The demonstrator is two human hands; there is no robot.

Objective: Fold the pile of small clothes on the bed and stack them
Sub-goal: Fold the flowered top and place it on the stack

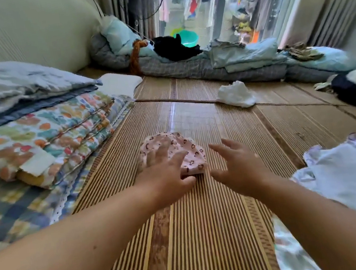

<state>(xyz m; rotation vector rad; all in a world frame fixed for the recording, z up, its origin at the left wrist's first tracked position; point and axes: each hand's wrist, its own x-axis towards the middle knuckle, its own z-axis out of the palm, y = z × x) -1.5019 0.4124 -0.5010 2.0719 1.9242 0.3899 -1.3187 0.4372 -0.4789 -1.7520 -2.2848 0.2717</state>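
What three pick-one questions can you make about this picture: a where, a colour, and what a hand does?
1. Where does the pink garment lie?
A on the striped mat
B on a chair
C in a box
2. What colour is the crumpled cloth farther up the mat?
A red
B white
C black
3. How is the right hand?
A gripping a cup
B making a fist
C open, holding nothing
Answers: 1 A, stripes show round it; 2 B, plainly white; 3 C, its fingers spread beside the garment.
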